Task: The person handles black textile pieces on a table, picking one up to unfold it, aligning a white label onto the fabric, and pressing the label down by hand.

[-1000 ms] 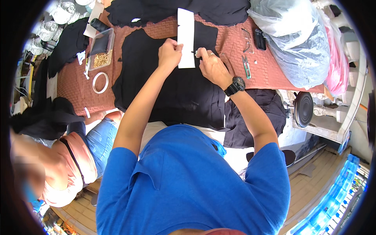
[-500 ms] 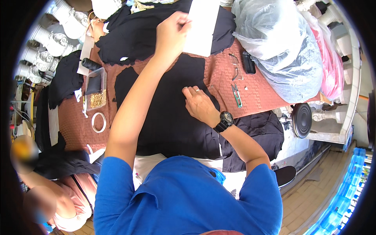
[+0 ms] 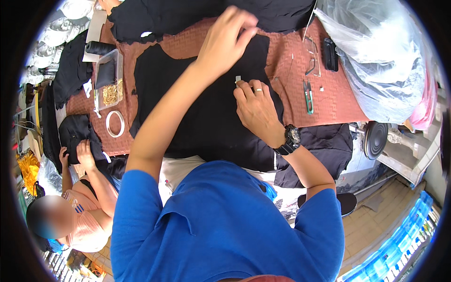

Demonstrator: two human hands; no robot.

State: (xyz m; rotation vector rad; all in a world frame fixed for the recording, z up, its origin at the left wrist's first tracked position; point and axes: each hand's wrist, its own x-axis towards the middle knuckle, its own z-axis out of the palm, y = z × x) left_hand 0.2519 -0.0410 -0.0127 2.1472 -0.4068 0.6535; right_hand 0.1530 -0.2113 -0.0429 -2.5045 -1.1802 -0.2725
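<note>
Spread before me is a black garment piece (image 3: 197, 108), with a curved neckline cut along its far edge. My left hand (image 3: 225, 40) hangs over that far edge, slightly blurred; its thumb stands apart from the bent fingers and nothing shows between them. On the right part of the cloth rests my right hand (image 3: 258, 105), wearing a ring and a black wristwatch (image 3: 290, 139). Its thumb and fingertips pinch a small white label (image 3: 238, 79), whose end sticks out past them.
Brown cloth (image 3: 336, 105) covers the table. Thread snips (image 3: 308, 97), eyeglasses (image 3: 312, 57) and a black case (image 3: 330, 54) lie right, by a large plastic bag (image 3: 380, 56). Leftward are a tape roll (image 3: 115, 123), plastic box (image 3: 108, 77) and thread spool (image 3: 100, 48). A seated co-worker handles black fabric (image 3: 77, 131).
My left hand has come away from the white sheet, which is no longer seen under it. The right hand has slid up the cloth, and a white label now shows at its fingertips. The view has shifted.
</note>
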